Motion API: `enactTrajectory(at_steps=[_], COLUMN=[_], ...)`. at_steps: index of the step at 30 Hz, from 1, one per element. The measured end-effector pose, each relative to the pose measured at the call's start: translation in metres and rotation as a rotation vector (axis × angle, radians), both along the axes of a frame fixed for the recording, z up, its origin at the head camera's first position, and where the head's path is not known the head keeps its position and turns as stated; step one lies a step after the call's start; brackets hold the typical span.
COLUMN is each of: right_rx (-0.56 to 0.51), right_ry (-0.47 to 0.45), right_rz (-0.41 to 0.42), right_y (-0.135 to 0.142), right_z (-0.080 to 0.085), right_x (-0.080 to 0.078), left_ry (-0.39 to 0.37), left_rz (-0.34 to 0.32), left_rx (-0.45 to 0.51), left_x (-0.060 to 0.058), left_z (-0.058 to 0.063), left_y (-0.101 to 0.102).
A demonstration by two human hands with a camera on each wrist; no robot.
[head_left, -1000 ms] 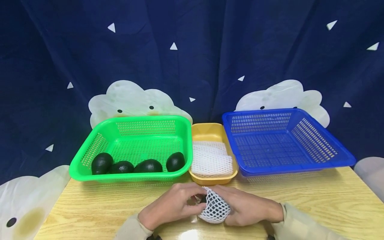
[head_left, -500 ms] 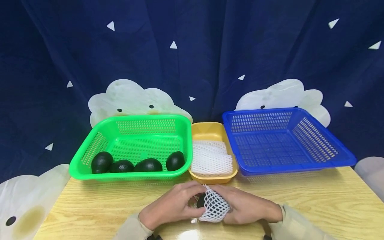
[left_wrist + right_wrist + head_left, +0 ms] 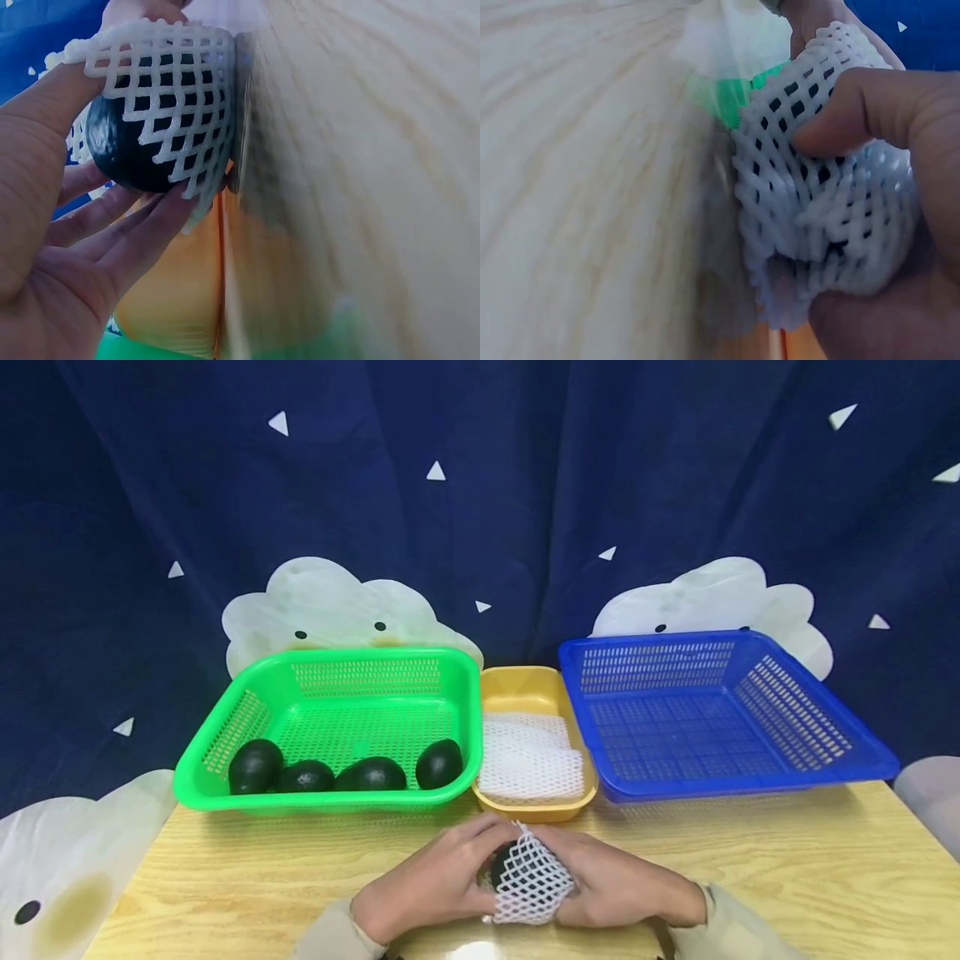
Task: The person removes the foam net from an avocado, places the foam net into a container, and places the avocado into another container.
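Observation:
Low over the front of the table, both hands work on a dark avocado partly covered by a white foam net sleeve. My left hand is at the sleeve's open side, its thumb and fingertips pinching the net's edge, as the left wrist view shows. From the other side my right hand grips the covered end, the thumb pressing on the mesh. The avocado's bare dark end faces the left palm. Under the right fingers, the far end of the sleeve is bunched.
A green basket at the back left holds several dark avocados. Beside it a small yellow tray contains a stack of flat foam nets. A blue basket stands at the back right, before a dark blue curtain.
The left thumb has shifted down along the sleeve's edge, and the net's mouth is spread wider. More of the avocado's dark end shows. The right hand keeps its grip in about the same spot.

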State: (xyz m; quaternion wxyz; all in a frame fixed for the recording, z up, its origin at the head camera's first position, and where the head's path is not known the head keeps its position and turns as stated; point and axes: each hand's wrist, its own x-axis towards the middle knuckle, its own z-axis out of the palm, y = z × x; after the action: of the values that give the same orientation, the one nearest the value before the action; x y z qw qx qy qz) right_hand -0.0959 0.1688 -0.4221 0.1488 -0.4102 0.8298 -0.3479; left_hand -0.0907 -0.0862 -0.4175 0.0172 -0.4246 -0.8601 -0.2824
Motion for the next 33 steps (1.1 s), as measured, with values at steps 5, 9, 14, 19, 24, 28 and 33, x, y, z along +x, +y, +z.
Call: enactTrajectory(at_steps=[5, 9, 14, 19, 24, 28, 33], right_rx=[-0.01, -0.025, -0.033, -0.04, -0.04, -0.025, 0.019], right_ry=[-0.033, -0.053, -0.026, -0.008, 0.002, -0.006, -0.009], right_rz=[-0.025, -0.033, -0.025, -0.024, -0.026, -0.037, -0.051], right_y=[-0.0019, -0.0035, -0.0069, -0.0086, -0.0093, -0.0093, -0.0067], right_z=[-0.0018, -0.0028, -0.0035, -0.0021, -0.001, -0.0005, 0.0013], right_x=[0.0019, 0.0037, 0.0045, 0.0049, 0.0054, 0.0054, 0.0073], left_ry=[-0.006, -0.014, -0.014, -0.024, -0.013, 0.008, -0.013], left_rz=[0.006, 0.006, 0.025, 0.042, 0.05, 0.039, 0.024], left_rx=[0.002, 0.014, 0.024, 0.028, 0.034, 0.027, 0.013], left_x=[0.0015, 0.0029, 0.0043, 0.0048, 0.005, 0.0051, 0.0054], left_z=[-0.0016, -0.003, -0.0035, -0.003, -0.0033, -0.0033, -0.0019], left_y=[0.0027, 0.0055, 0.0072, 0.0081, 0.0079, 0.0076, 0.0061])
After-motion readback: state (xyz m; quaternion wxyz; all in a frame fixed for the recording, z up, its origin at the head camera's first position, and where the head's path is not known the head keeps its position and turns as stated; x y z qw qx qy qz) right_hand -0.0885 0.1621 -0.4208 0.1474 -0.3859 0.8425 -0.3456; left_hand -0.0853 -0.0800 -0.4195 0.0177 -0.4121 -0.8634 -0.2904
